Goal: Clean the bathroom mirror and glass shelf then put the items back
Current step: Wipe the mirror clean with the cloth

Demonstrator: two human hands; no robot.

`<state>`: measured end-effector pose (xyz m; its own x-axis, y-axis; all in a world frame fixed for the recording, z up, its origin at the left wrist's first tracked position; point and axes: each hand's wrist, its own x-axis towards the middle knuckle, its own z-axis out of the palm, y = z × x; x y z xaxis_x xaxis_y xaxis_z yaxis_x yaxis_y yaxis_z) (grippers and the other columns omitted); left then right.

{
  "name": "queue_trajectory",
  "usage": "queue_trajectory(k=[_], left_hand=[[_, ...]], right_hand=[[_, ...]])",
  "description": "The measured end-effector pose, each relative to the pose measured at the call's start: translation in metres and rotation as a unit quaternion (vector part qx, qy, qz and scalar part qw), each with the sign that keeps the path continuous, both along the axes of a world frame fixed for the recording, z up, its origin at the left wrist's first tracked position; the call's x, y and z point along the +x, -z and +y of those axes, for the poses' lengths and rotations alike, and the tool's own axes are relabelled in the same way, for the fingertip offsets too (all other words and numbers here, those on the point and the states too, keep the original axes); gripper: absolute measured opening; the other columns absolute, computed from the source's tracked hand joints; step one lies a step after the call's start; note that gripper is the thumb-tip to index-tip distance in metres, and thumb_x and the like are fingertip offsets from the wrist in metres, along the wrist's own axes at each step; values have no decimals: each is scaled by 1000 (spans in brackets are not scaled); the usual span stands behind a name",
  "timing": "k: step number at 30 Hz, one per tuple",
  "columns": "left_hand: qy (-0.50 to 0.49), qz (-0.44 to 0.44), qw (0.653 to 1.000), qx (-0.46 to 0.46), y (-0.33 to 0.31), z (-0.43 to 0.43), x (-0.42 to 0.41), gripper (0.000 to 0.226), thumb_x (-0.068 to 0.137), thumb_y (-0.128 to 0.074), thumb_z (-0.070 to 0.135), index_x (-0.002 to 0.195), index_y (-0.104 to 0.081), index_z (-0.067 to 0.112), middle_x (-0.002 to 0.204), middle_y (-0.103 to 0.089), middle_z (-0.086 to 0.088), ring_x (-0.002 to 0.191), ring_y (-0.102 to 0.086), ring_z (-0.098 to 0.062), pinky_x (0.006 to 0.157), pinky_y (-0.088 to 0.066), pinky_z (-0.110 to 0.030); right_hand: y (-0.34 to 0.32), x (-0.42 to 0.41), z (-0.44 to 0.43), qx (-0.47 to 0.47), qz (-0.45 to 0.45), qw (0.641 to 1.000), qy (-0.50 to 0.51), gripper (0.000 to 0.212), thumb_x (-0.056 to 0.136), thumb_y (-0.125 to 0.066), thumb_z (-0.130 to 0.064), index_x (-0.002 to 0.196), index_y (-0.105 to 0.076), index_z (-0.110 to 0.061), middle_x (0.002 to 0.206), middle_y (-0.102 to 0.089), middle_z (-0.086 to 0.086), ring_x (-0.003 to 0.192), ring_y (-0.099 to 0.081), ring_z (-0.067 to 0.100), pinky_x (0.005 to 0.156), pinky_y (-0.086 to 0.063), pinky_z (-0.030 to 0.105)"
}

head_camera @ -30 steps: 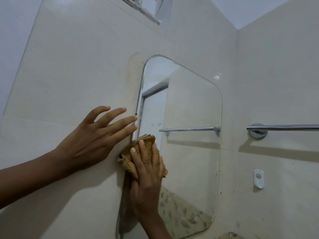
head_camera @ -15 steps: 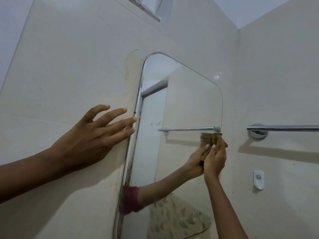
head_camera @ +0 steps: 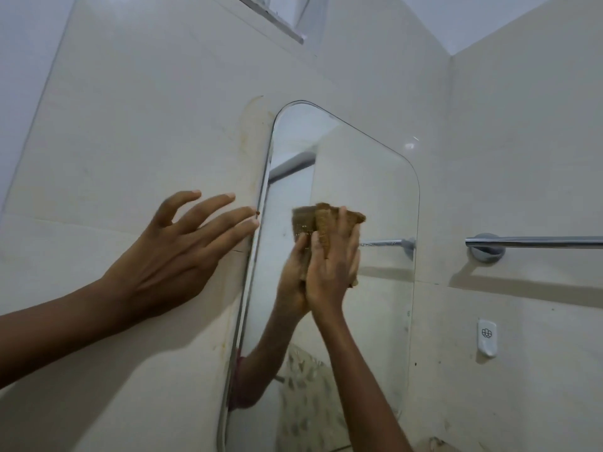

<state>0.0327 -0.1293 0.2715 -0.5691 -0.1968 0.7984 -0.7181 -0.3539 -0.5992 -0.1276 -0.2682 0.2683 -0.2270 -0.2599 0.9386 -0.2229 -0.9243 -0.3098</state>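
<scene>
A tall mirror (head_camera: 368, 177) with rounded corners hangs on the cream tiled wall. My right hand (head_camera: 329, 269) presses a brown cloth (head_camera: 326, 223) flat against the glass near its middle; the cloth and hand show doubled in the reflection. My left hand (head_camera: 182, 252) rests flat on the wall tile just left of the mirror's edge, fingers spread and holding nothing. The glass shelf is out of view.
A chrome towel rail (head_camera: 535, 242) is fixed to the right-hand wall, with a small white hook (head_camera: 487, 337) below it. A window ledge (head_camera: 277, 21) sits high above the mirror. Brownish staining marks the tile (head_camera: 251, 132) beside the mirror's top left corner.
My right hand swept the cloth from the mirror's left edge to its right edge, then back toward the middle and a little higher. My left hand stayed on the wall.
</scene>
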Motion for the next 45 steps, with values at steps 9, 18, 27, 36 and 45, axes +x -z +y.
queue_trajectory(k=[9, 18, 27, 36, 45], left_hand=[[21, 52, 998, -8, -2, 2, 0, 56, 85, -23, 3, 134, -48, 12, 137, -54, -9, 128, -41, -29, 103, -25, -45], [-36, -1, 999, 4, 1, -1, 3, 51, 90, -24, 7, 132, -51, 17, 140, -52, -9, 131, -38, -31, 105, -25, -46], [-43, 10, 999, 2, 1, 1, -1, 46, 91, -25, 9, 125, -54, 18, 137, -54, -8, 129, -44, -32, 106, -24, -45], [-63, -31, 998, 4, 1, -1, 2, 43, 87, -37, 13, 126, -54, 21, 138, -53, -8, 129, -40, -33, 106, -23, -47], [-67, -33, 997, 12, 0, -1, 1, 44, 89, -31, 12, 123, -57, 21, 138, -54, -6, 128, -49, -33, 105, -25, -47]], right_hand=[[83, 32, 45, -79, 186, 977, -61, 62, 84, -35, -21, 141, -26, -43, 157, -10, -18, 147, 4, 17, 118, 11, 41], [98, -63, 74, 99, 382, 876, -277, 30, 87, -48, -20, 99, -62, -43, 100, -62, -35, 100, -55, -12, 89, -41, 13], [-8, -95, 40, 57, 430, 901, 11, 15, 78, -71, -27, 93, -73, -28, 77, -45, -5, 75, -45, 12, 61, -34, 19], [17, -54, 24, -6, 174, 955, 240, 10, 83, -66, -23, 86, -65, -13, 73, -66, 0, 61, -56, 16, 47, -38, 21], [80, -27, 15, -43, 84, 986, 141, 41, 88, -43, -33, 124, -55, -16, 103, -51, 0, 93, -46, 15, 79, -39, 16]])
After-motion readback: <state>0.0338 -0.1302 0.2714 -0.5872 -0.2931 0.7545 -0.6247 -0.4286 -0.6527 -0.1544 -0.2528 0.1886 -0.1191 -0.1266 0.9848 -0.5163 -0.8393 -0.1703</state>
